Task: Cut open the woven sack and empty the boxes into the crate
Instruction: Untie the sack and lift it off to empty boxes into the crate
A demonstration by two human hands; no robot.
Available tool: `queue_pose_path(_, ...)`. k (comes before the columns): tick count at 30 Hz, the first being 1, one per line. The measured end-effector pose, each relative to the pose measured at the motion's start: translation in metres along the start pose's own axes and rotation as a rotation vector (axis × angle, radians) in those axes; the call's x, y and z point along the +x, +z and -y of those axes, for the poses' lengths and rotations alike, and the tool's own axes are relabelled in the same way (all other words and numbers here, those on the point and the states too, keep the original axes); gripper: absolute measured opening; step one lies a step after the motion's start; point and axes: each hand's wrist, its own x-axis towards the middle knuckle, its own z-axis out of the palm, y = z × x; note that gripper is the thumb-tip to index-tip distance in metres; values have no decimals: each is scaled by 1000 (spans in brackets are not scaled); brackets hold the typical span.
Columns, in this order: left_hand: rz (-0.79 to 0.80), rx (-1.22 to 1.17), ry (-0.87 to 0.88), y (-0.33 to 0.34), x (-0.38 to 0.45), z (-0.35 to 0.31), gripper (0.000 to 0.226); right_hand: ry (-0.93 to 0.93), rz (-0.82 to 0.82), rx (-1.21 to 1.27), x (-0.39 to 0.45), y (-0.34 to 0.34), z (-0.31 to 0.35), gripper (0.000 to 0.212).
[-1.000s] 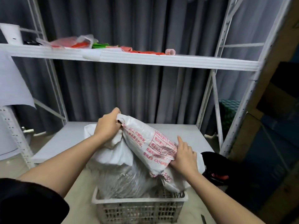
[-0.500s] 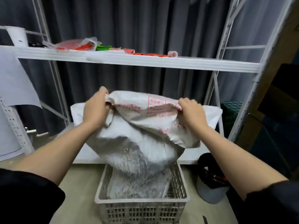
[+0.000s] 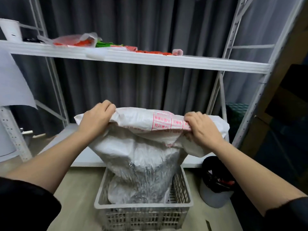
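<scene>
Shelving of white metal stands behind the white woven sack with red print, which hangs with its lower end inside the grey perforated plastic crate. At the sack's top edge, your left hand and right hand hold it, fingers curled tight round the fabric.

dim, soft light; wide-angle bending and blur at edges

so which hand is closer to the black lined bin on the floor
Right. The right hand grips the sack at its upper right edge, above and slightly left of the bin. The left hand grips the opposite upper edge, across the crate.
</scene>
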Motion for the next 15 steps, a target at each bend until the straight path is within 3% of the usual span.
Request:
queue_pose_path(2, -26, 48, 41, 5, -3, 4, 43, -83, 118, 57, -12, 2, 5, 44)
queue_pose_path(5, -51, 84, 142, 12, -5, 7, 11, -37, 204, 104, -14, 6, 16, 53)
queue_pose_path(8, 5, 68, 217, 22, -14, 16, 13, 155, 265, 169, 0, 12, 28, 64)
queue_pose_path(11, 106, 146, 408, 36, -35, 32, 10, 266, 621, 119, 12, 21, 29, 115)
queue_pose_path(13, 221, 175, 500, 34, -47, 34, 28, 333, 767, 81, 16, 27, 28, 125)
queue_pose_path(15, 275, 146, 555, 25, -53, 29, 38, 358, 778, 72, 16, 33, 32, 127)
